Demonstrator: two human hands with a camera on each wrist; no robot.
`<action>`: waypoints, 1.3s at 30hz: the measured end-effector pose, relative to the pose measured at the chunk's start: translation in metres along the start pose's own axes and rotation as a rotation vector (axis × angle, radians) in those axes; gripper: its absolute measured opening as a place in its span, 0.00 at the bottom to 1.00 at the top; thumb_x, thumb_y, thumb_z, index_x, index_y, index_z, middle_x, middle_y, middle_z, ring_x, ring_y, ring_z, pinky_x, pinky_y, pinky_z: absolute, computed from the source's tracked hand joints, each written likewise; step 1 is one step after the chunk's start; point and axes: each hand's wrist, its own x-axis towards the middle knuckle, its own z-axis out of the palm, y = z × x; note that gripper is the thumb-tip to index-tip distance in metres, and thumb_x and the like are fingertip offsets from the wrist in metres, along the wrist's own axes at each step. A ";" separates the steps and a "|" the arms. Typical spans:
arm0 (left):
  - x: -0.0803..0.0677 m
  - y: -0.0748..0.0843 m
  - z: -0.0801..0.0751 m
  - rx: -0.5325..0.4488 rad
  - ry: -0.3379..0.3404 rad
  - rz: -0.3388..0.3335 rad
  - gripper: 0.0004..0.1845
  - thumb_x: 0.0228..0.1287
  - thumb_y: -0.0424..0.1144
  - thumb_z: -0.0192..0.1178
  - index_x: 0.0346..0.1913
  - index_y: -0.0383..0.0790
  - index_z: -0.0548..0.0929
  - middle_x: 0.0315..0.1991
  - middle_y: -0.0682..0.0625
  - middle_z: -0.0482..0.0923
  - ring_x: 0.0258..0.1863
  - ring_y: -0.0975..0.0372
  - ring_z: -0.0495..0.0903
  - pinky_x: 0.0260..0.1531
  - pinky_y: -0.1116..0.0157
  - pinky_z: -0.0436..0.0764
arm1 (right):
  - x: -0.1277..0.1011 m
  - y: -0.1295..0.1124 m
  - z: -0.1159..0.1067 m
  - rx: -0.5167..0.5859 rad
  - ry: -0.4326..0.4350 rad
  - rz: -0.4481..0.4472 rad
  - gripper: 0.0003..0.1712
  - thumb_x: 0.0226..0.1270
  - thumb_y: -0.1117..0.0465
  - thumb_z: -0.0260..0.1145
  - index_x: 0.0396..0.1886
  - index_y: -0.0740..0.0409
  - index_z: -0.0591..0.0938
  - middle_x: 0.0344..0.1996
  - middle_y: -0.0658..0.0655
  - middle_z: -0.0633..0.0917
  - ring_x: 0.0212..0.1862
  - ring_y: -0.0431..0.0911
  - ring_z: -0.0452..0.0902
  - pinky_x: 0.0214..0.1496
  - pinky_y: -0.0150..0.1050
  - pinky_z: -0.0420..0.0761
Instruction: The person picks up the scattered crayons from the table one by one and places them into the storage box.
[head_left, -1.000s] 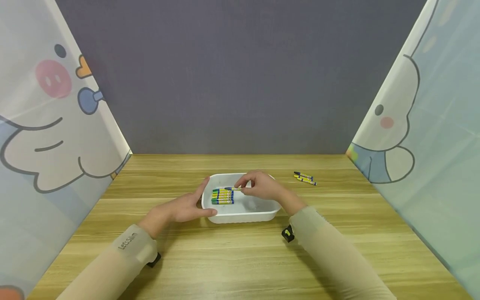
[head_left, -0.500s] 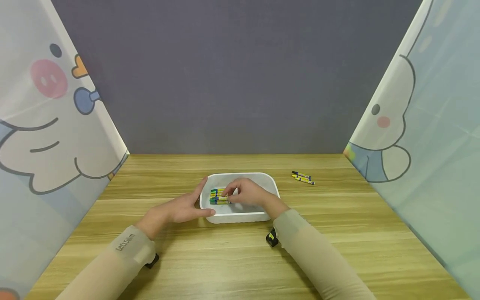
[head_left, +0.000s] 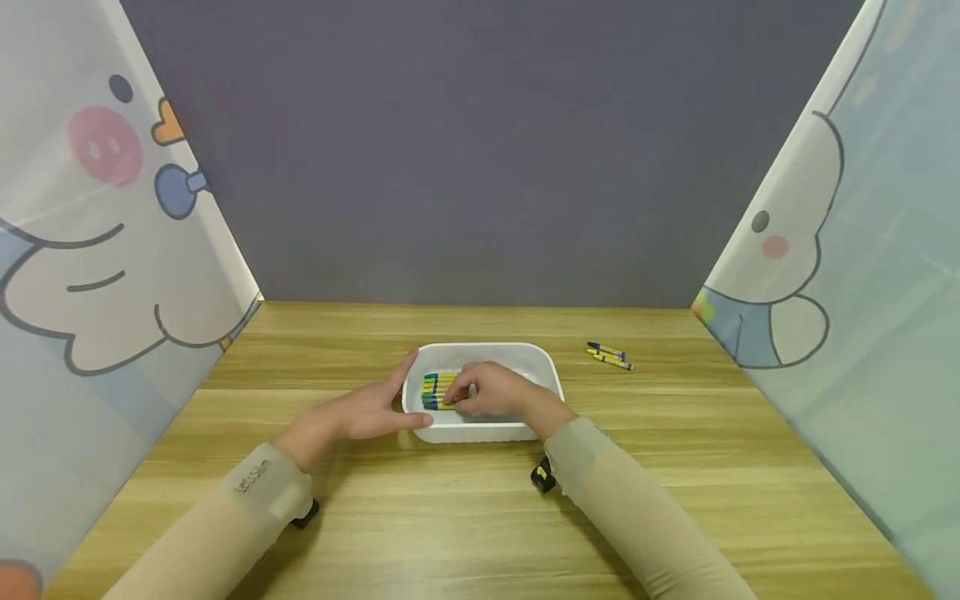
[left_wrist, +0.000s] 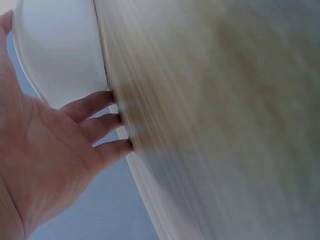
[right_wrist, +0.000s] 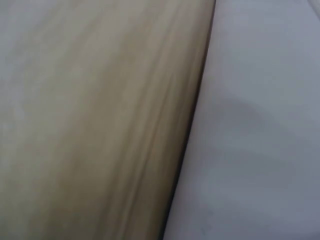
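A white plastic tray (head_left: pixel 510 430) stands on the table with several yellow-wrapped crayons (head_left: pixel 441 385) side by side at its left end. Most of their tips look green or dark. My left hand (head_left: pixel 369 410) spans the tray's left end, thumb at the front rim and index finger along the far corner. In the left wrist view, that hand's fingers (left_wrist: pixel 107 120) reach along the tray's outer wall, near the tabletop. Inside the tray, my right hand (head_left: pixel 495 390) pinches a crayon low at the near side of the row, its fingertips covering the right end.
Several loose crayons (head_left: pixel 611 356), one with a dark tip, lie on the wooden table (head_left: pixel 450 500) right of the tray. A dark grey panel (head_left: pixel 480 150) rises behind, and printed cartoon cloths flank both sides.
My right hand has moved left and nearer with the crayon, down to the near side of the row. My left hand stays at the tray's end.
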 end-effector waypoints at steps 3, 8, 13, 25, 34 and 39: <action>0.001 0.002 -0.002 0.005 -0.004 -0.002 0.69 0.70 0.71 0.67 0.91 0.51 0.28 0.77 0.30 0.72 0.65 0.47 0.80 0.70 0.39 0.76 | -0.001 -0.001 -0.001 -0.023 0.003 -0.003 0.11 0.73 0.65 0.75 0.49 0.49 0.95 0.40 0.47 0.88 0.41 0.34 0.76 0.49 0.31 0.79; 0.000 0.002 -0.002 0.008 -0.006 -0.011 0.69 0.70 0.71 0.67 0.91 0.51 0.28 0.76 0.30 0.73 0.65 0.47 0.80 0.70 0.39 0.76 | -0.002 0.000 0.000 -0.037 0.008 -0.017 0.11 0.73 0.65 0.75 0.49 0.48 0.95 0.39 0.46 0.87 0.40 0.33 0.76 0.49 0.30 0.79; 0.000 0.001 -0.001 0.009 -0.004 -0.013 0.69 0.70 0.72 0.66 0.91 0.52 0.27 0.77 0.30 0.72 0.66 0.47 0.80 0.71 0.38 0.75 | -0.001 0.000 0.001 -0.027 0.016 -0.022 0.11 0.72 0.65 0.76 0.49 0.48 0.95 0.38 0.46 0.87 0.40 0.34 0.76 0.48 0.31 0.79; 0.000 0.004 -0.002 0.017 0.003 -0.013 0.69 0.69 0.72 0.67 0.91 0.50 0.29 0.75 0.33 0.75 0.64 0.49 0.81 0.71 0.39 0.75 | -0.007 -0.002 -0.015 0.026 0.147 0.013 0.11 0.78 0.58 0.71 0.53 0.50 0.94 0.44 0.47 0.89 0.38 0.39 0.76 0.44 0.35 0.79; 0.000 0.005 -0.003 -0.007 -0.001 -0.011 0.70 0.69 0.70 0.68 0.91 0.49 0.29 0.76 0.32 0.73 0.62 0.48 0.80 0.75 0.37 0.71 | -0.054 0.032 -0.068 0.046 0.335 0.135 0.13 0.80 0.60 0.68 0.56 0.59 0.92 0.47 0.57 0.89 0.34 0.44 0.74 0.37 0.37 0.75; -0.001 0.004 -0.003 -0.006 -0.009 -0.005 0.69 0.70 0.70 0.67 0.91 0.48 0.29 0.85 0.31 0.59 0.67 0.45 0.78 0.77 0.36 0.68 | -0.099 0.089 -0.094 -0.024 0.397 0.251 0.13 0.81 0.62 0.68 0.57 0.61 0.92 0.52 0.62 0.90 0.42 0.49 0.81 0.43 0.41 0.80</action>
